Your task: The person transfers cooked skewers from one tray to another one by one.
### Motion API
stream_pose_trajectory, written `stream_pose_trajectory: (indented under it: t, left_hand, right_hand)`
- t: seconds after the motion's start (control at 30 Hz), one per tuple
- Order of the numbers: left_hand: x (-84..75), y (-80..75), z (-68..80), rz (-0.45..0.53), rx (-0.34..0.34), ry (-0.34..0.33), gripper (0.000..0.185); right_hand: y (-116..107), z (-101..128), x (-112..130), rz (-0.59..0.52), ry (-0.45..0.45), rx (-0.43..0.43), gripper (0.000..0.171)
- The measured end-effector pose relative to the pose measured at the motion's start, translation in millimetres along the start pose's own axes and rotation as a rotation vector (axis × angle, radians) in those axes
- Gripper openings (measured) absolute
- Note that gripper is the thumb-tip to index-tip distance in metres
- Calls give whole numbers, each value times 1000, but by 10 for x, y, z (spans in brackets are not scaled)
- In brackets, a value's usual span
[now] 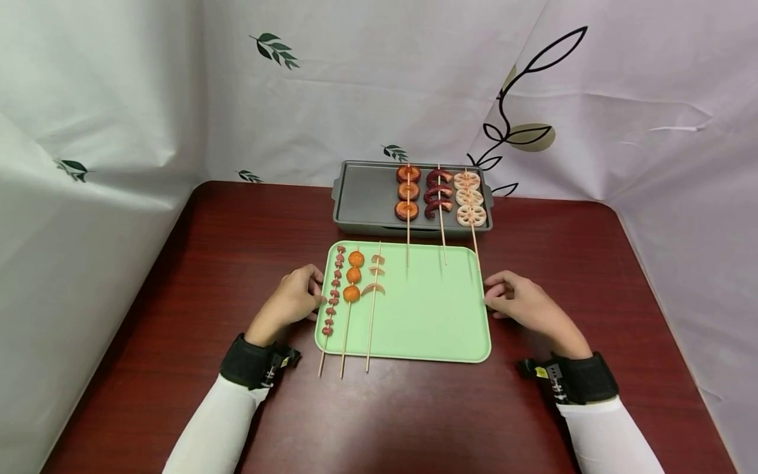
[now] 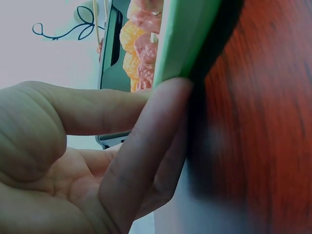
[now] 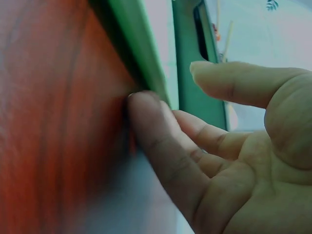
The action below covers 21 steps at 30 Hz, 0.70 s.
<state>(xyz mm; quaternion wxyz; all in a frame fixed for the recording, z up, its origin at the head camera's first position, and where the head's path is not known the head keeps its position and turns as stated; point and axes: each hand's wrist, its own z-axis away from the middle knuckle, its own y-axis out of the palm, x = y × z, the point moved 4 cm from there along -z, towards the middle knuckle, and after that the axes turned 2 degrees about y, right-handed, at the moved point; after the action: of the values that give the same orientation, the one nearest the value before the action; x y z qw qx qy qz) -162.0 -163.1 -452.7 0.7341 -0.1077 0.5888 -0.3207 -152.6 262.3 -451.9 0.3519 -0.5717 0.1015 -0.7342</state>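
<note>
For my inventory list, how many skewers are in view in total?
6. Three lie on the left part of the green tray; three rest their food on the grey grill pan, sticks reaching over the tray. None seems hidden.

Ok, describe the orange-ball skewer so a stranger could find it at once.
On the red-brown table lies a green tray between the two hands. Three skewers sit at its left end; the orange-ball skewer is the middle one. It alone carries three round orange balls, between small dark red pieces on one side and pale curved slices on the other.
</note>
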Motion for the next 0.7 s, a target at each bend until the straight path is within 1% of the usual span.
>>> stream_pose_trajectory:
  t: [0.1, 0.2, 0.27, 0.37, 0.47, 0.57, 0.7]
  left_hand:
    - [8, 2, -1, 16, 5, -1, 25]
    - [13, 3, -6, 23, 11, 0, 26]
    - [11, -3, -6, 26, 8, 0, 26]
    - [12, -10, -7, 28, 8, -3, 25]
    - [21, -6, -9, 33, 10, -8, 25]
    - [22, 3, -15, 32, 8, -5, 25]
    - [15, 7, -15, 36, 0, -8, 26]
  right_hand:
    - [-56, 58, 29, 64, -9, -25, 50]
    - [-122, 95, 71, 122, -25, -69, 62]
    - [-164, 106, 97, 139, -30, -94, 70]
    - [-223, 109, 126, 136, -30, -134, 80]
    - [-274, 109, 166, 119, -51, -186, 85]
    - [-305, 105, 223, 79, -99, -245, 86]
    - [-298, 92, 336, 12, -181, -322, 82]
